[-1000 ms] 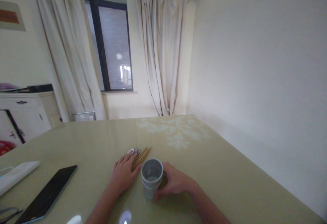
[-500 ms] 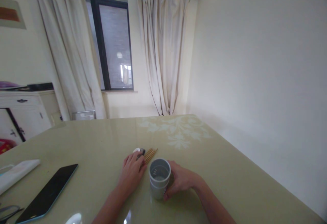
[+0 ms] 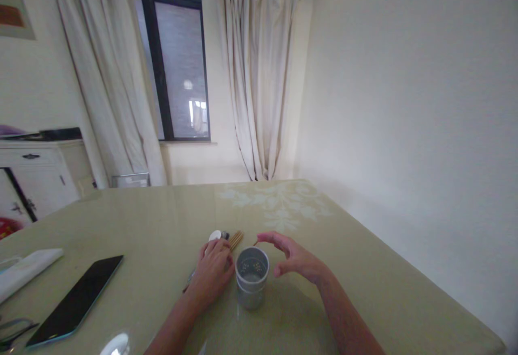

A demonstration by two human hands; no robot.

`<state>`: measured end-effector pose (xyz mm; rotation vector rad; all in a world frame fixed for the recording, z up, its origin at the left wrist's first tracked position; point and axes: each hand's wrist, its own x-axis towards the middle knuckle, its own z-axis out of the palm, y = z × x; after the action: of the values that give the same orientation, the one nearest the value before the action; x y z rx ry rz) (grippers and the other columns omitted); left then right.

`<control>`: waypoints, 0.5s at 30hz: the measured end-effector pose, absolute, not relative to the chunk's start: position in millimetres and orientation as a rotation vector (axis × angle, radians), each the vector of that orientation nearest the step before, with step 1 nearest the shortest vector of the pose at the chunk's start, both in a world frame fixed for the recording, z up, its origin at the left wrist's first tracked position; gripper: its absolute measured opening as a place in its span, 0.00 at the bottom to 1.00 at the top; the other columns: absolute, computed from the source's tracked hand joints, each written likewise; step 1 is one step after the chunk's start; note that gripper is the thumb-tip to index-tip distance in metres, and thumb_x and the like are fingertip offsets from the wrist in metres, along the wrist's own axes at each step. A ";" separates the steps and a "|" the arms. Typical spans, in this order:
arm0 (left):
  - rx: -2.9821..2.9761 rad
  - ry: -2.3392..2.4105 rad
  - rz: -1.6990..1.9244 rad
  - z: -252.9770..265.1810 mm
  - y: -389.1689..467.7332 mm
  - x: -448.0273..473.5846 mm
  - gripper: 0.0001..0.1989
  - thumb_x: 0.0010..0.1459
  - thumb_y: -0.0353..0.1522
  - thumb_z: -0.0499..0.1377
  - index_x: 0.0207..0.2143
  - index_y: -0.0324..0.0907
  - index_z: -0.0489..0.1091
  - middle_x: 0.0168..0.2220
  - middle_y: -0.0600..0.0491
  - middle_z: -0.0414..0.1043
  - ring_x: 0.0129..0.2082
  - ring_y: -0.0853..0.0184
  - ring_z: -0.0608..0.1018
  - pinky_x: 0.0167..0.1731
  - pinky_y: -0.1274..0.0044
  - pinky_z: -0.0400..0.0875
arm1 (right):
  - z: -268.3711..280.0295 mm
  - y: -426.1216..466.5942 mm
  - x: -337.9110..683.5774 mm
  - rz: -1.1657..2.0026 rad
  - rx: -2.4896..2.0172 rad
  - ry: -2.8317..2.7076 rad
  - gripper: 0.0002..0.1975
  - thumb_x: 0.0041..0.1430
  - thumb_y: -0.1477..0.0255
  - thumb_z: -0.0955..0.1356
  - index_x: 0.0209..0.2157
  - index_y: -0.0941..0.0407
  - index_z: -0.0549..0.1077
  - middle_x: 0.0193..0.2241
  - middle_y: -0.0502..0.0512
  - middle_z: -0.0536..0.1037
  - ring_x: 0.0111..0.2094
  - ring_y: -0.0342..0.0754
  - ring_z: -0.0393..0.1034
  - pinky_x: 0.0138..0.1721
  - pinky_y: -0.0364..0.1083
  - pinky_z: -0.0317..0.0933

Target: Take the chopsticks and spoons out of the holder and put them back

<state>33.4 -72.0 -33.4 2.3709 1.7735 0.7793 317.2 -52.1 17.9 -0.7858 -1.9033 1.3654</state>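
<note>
A grey cylindrical cup (image 3: 251, 277) with small holes inside stands upright on the table between my hands. My right hand (image 3: 299, 258) is off the cup to its right, with thumb and fingers apart. A thin brown tip (image 3: 256, 243) shows by its forefinger; I cannot tell whether they touch. On the left, my left hand (image 3: 214, 266) is closed over a bundle of thin wooden sticks (image 3: 236, 240). A white rounded end (image 3: 215, 234) and a dark grey end also poke out past its fingers. The palm hides the middle of the bundle.
On the left of the glossy green table (image 3: 162, 225) lie a black tablet-like device (image 3: 76, 301), a white slab-like object (image 3: 30, 272) and a pair of glasses (image 3: 18, 330). A shiny white round thing (image 3: 115, 345) sits at the front. A wall runs along the right side.
My right hand has let go of the cup and moved up and right, its fingers spreading. The left hand stays on the bundle, shifted slightly. The view has tilted a little.
</note>
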 end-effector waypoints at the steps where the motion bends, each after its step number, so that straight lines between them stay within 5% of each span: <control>1: 2.345 1.767 0.847 -31.1 -70.9 33.5 0.06 0.63 0.31 0.59 0.34 0.45 0.76 0.53 0.48 0.80 0.60 0.54 0.74 0.64 0.59 0.60 | 17.2 -51.8 313.6 1.345 -0.770 -1.827 0.42 0.47 0.49 0.82 0.60 0.51 0.77 0.64 0.60 0.75 0.68 0.62 0.64 0.71 0.59 0.50; 4: 2.099 1.740 1.134 -16.3 -67.6 33.2 0.11 0.66 0.39 0.57 0.33 0.45 0.74 0.43 0.47 0.82 0.49 0.54 0.80 0.54 0.60 0.69 | 14.6 -50.9 297.3 1.162 -0.822 -1.610 0.29 0.61 0.44 0.72 0.50 0.54 0.81 0.51 0.61 0.83 0.56 0.59 0.74 0.62 0.57 0.61; 7: 1.799 1.595 1.408 11.8 -67.5 36.3 0.16 0.68 0.46 0.54 0.34 0.45 0.71 0.32 0.51 0.79 0.36 0.58 0.80 0.40 0.68 0.74 | 20.8 -49.8 277.5 0.935 -0.862 -1.511 0.29 0.67 0.43 0.66 0.40 0.56 0.82 0.35 0.58 0.82 0.41 0.54 0.74 0.48 0.52 0.66; 12: 1.948 1.293 1.456 79.0 -77.8 54.4 0.13 0.65 0.43 0.60 0.33 0.45 0.69 0.29 0.56 0.73 0.31 0.66 0.75 0.31 0.76 0.68 | 70.1 -50.2 246.2 0.872 -0.696 -1.559 0.23 0.69 0.52 0.69 0.52 0.54 0.78 0.39 0.54 0.80 0.36 0.48 0.71 0.42 0.48 0.67; 15: 2.085 1.160 1.399 114.2 -80.6 61.9 0.12 0.67 0.42 0.59 0.34 0.44 0.71 0.30 0.57 0.74 0.30 0.67 0.74 0.33 0.77 0.68 | 109.5 -50.9 238.0 0.882 -0.517 -1.538 0.14 0.70 0.58 0.70 0.42 0.55 0.77 0.34 0.51 0.77 0.33 0.46 0.72 0.38 0.45 0.67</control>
<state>61.9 -80.6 114.2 2.0851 1.1598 1.3990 238.0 -50.9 109.5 -0.5166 -1.5376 0.8819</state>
